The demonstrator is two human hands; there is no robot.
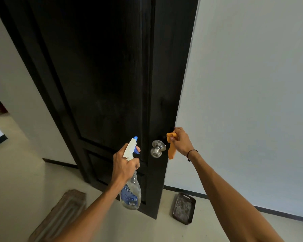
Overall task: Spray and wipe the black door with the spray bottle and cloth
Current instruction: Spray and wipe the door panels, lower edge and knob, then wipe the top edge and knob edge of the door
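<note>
Door [101,75], bottle [130,187] and cloth [171,147] raised.

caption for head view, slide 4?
Left hand aims spray bottle at black door; right hand holds orange cloth.

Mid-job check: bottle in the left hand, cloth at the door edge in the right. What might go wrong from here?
1. The right hand holds the orange cloth at the black door edge; if the door swings, fingers may get pinched.
2. The spray bottle nozzle in the left hand points near the metal knob; spray could wet it and leave it slippery.
3. A dark tray lies on the floor by the door, a likely trip hazard.
</note>
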